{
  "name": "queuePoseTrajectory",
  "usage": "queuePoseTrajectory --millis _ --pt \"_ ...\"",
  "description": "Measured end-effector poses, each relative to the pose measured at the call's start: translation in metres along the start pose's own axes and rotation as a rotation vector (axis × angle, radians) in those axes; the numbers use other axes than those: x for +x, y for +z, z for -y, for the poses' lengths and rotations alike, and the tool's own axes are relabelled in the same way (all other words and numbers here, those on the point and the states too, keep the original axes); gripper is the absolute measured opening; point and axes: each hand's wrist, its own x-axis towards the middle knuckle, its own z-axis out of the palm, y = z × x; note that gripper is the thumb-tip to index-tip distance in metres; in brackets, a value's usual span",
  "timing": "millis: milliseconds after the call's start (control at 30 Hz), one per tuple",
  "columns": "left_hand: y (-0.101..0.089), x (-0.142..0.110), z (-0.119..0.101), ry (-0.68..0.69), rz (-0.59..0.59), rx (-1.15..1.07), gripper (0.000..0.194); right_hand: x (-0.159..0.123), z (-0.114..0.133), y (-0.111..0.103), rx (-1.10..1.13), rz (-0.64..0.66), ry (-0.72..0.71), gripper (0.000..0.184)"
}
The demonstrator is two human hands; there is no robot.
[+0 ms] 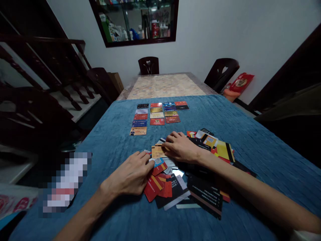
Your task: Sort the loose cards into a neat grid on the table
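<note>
A loose pile of plastic cards lies on the blue cloth, with both hands at it. My left hand (pixel 132 172) is at the pile's left edge, its fingers curled in at a red card with a QR code (pixel 158 163); the thumb is mostly hidden. My right hand (pixel 182 147) lies palm down over the pile, fingers bent and a little apart, fingertips touching an orange card (pixel 157 150). Below the hands are red cards (pixel 153 187) and a black card with a grey stripe (pixel 173 194). A yellow card with a black stripe (pixel 225 150) lies right of my right hand.
Further off, several cards lie in overlapping columns, including an orange VIP card (pixel 138 131) and a red card (pixel 173 119). The blue cloth (pixel 107 134) covers the near part of the table. A pixelated object (pixel 69 182) lies at the left edge. Dark chairs (pixel 148 65) stand around.
</note>
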Motion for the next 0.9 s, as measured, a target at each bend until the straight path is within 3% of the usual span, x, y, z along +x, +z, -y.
queuePoseTrajectory --millis 200,367,600,900 --pt "-0.007 -0.001 0.002 -0.101 0.103 0.014 0.037 -0.001 0.001 -0.004 0.021 0.019 0.004 0.027" --pt "-0.006 -0.001 0.011 -0.17 0.121 0.084 0.042 -0.002 -0.001 -0.007 0.068 0.029 -0.021 0.025" --pt "-0.006 0.002 0.026 -0.252 0.109 0.137 0.023 -0.005 0.003 -0.012 0.168 0.041 -0.116 0.024" --pt "0.0 0.003 0.039 -0.333 -0.116 -0.082 0.021 -0.01 0.005 -0.022 0.326 0.092 -0.238 0.015"
